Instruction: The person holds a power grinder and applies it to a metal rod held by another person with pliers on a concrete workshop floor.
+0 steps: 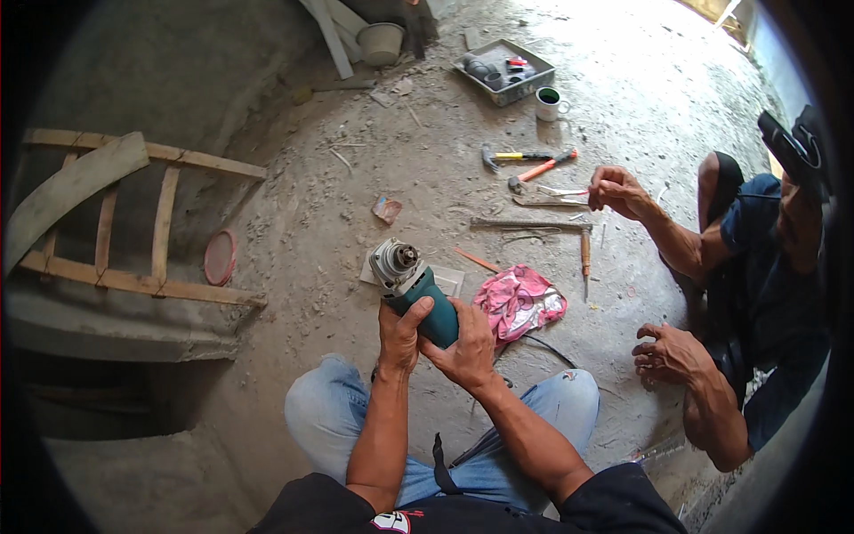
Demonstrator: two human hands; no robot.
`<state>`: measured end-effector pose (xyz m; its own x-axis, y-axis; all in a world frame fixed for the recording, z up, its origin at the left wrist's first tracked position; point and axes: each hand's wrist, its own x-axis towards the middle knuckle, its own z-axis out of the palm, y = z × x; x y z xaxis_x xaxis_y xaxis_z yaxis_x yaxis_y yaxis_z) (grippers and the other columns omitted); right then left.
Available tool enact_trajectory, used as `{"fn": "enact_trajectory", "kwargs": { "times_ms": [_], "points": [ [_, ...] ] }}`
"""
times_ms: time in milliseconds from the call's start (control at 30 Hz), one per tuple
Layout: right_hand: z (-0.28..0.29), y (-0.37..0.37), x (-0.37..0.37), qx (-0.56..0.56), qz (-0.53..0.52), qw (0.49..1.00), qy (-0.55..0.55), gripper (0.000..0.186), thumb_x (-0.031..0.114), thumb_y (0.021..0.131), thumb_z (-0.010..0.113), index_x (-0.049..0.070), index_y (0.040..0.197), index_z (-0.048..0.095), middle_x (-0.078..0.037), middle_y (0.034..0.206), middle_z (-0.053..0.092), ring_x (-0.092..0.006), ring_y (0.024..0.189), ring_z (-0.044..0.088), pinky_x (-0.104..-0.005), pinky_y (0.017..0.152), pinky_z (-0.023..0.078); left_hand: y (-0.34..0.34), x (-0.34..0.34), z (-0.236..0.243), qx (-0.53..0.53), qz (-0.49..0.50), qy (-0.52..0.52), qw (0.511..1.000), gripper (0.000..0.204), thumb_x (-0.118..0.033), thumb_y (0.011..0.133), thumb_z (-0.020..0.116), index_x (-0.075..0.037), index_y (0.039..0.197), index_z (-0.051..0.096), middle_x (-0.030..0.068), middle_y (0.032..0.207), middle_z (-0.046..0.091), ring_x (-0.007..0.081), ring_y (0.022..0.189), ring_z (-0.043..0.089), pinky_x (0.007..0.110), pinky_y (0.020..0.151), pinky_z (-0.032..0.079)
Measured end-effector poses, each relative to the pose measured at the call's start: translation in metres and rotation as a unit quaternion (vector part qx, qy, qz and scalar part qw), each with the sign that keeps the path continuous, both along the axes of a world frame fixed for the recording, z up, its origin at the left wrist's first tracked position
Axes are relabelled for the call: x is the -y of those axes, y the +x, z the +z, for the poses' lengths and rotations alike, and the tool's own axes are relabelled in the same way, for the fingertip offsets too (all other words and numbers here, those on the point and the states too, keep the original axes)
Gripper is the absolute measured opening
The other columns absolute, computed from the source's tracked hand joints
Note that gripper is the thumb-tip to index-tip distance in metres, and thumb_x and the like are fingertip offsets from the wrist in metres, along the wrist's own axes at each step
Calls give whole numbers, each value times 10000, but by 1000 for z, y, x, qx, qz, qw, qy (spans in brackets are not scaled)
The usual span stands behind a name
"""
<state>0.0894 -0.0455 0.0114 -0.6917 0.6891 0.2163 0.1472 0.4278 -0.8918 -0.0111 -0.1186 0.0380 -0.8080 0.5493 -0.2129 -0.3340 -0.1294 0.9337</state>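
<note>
Both my hands are wrapped around a teal angle grinder (430,301) above my lap. Its silver gear head tilts up and away from me, with a bare spindle and no disc on it. My left hand (398,336) grips the left side of the body, thumb across the top. From the right, my right hand (469,345) clasps the lower body. A crumpled pink and white cloth (519,303) lies on the floor just right of the grinder, and a dark cord (553,349) runs beside it.
Across from a crouching co-worker (756,240) lie a claw hammer (520,156), an orange-handled hammer (544,169), pliers (551,202), a long metal bar (525,223) and a screwdriver (585,262). Farther off are a tray (547,78) and mug (549,107). A wooden ladder (107,218) stands left.
</note>
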Motion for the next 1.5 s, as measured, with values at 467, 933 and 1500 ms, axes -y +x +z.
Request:
{"fn": "enact_trajectory", "kwargs": {
  "times_ms": [467, 933, 1500],
  "points": [
    [11, 3, 0, 26, 99, 995, 14, 658, 276, 641, 797, 13, 1197, 561, -191, 944, 594, -368, 886, 604, -437, 786, 488, 11, 23, -3, 16, 35, 54, 998, 618, -230, 728, 699, 8, 1273, 528, 133, 1212, 614, 239, 1115, 610, 381, 993, 502],
    [10, 6, -3, 40, 140, 971, -190, 786, 306, 666, 781, -11, 1312, 465, -264, 1067, 648, -393, 986, 667, -431, 856, 531, 9, 21, -18, 103, -30, 57, 993, 631, -240, 737, 649, 44, 1289, 531, 152, 1238, 612, 248, 1145, 609, 376, 1033, 479],
    [-40, 10, 1, 59, 47, 976, -205, 733, 351, 675, 747, 30, 1278, 482, -235, 1143, 612, -416, 1049, 619, -483, 894, 494, 13, 27, 89, -62, 98, -10, 993, 497, -310, 912, 585, -76, 1340, 493, 76, 1298, 582, 202, 1163, 544, 382, 1015, 376]
  ]
}}
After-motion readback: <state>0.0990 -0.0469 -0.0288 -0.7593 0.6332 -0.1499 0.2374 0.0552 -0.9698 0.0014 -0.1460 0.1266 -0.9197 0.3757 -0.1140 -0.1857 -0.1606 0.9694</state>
